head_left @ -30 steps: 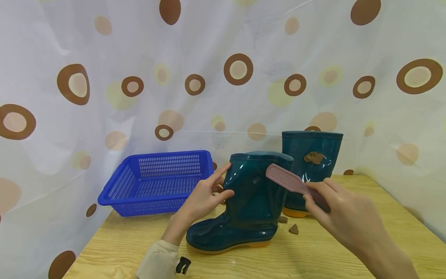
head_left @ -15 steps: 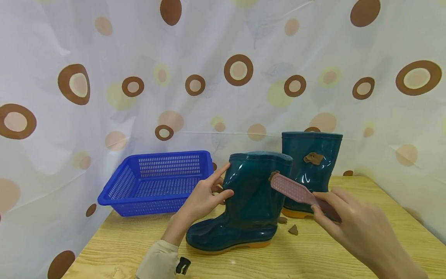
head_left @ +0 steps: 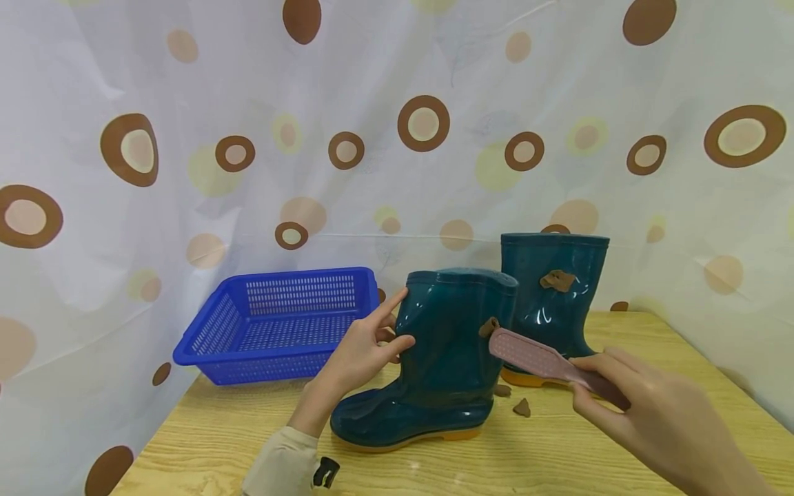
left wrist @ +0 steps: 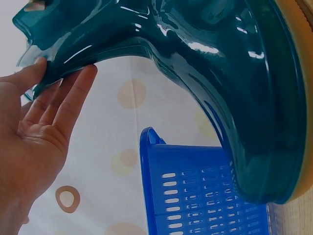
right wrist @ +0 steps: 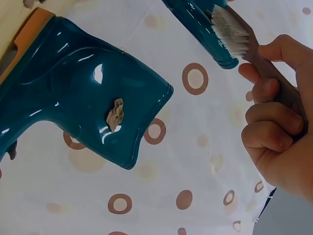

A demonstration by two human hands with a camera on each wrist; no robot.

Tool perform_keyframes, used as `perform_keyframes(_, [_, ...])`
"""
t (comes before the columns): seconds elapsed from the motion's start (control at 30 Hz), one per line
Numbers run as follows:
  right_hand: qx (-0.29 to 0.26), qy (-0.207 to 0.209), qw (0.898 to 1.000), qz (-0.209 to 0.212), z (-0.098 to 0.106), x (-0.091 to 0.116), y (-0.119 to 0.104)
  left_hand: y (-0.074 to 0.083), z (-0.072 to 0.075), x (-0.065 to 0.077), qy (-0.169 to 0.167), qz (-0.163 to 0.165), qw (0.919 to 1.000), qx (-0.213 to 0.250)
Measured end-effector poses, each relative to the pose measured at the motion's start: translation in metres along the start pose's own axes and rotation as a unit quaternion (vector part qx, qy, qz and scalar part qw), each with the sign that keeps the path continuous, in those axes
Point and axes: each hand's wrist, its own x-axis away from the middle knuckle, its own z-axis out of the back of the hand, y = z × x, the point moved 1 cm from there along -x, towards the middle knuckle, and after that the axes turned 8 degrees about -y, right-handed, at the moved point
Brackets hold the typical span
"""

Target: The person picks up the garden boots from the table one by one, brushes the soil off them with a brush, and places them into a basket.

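Note:
A dark green rain boot (head_left: 443,358) with a yellow sole stands upright, toe to the left. My left hand (head_left: 362,351) steadies the front of its shaft, thumb on the near side and fingers along the far side in the left wrist view. My right hand (head_left: 651,406) grips the handle of a pink brush (head_left: 527,355); its pale bristles (right wrist: 229,32) face the boot in the right wrist view. Beside the brush head, a brown mud-like lump (head_left: 489,327) clings to the back of the shaft. Behind stands a second rain boot (head_left: 536,258), with another brown lump (head_left: 557,280) on its shaft.
A blue perforated basket (head_left: 267,362) sits at the back left of the wooden table (head_left: 558,461). Small brown pieces (head_left: 522,408) lie on the table near the heel. A patterned curtain (head_left: 384,69) hangs right behind everything.
My right hand has drawn the brush down and to the right along the back of the shaft. A brown lump now shows at the brush tip. The left hand stays put.

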Motion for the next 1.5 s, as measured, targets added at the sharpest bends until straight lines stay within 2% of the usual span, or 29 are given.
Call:
perform_keyframes(0.2, [0.012, -0.018, 0.999, -0.024, 0.002, 0.006, 0.008, 0.000, 0.000, 0.000, 0.002, -0.001, 1.0000, -0.001])
perform_keyframes(0.43, [0.030, -0.072, 0.994, -0.071, -0.003, 0.013, 0.017, 0.001, 0.000, 0.000, 0.002, -0.003, 1.0000, 0.001])
perform_keyframes(0.63, [0.029, -0.087, 0.992, -0.085, -0.007, 0.018, 0.024, 0.001, -0.001, 0.000, 0.003, -0.003, 1.0000, 0.000])
perform_keyframes(0.93, [0.018, -0.152, 0.980, -0.128, -0.014, 0.023, 0.034, 0.000, -0.002, -0.002, 0.013, -0.020, 0.9997, 0.008])
perform_keyframes(1.27, [0.012, -0.144, 0.982, -0.121, -0.024, 0.034, 0.045, 0.004, -0.005, -0.002, 0.035, -0.028, 0.9986, 0.026])
perform_keyframes(1.5, [0.005, -0.179, 0.972, -0.151, -0.031, 0.038, 0.050, 0.005, -0.009, -0.004, 0.060, -0.025, 0.9968, 0.047])
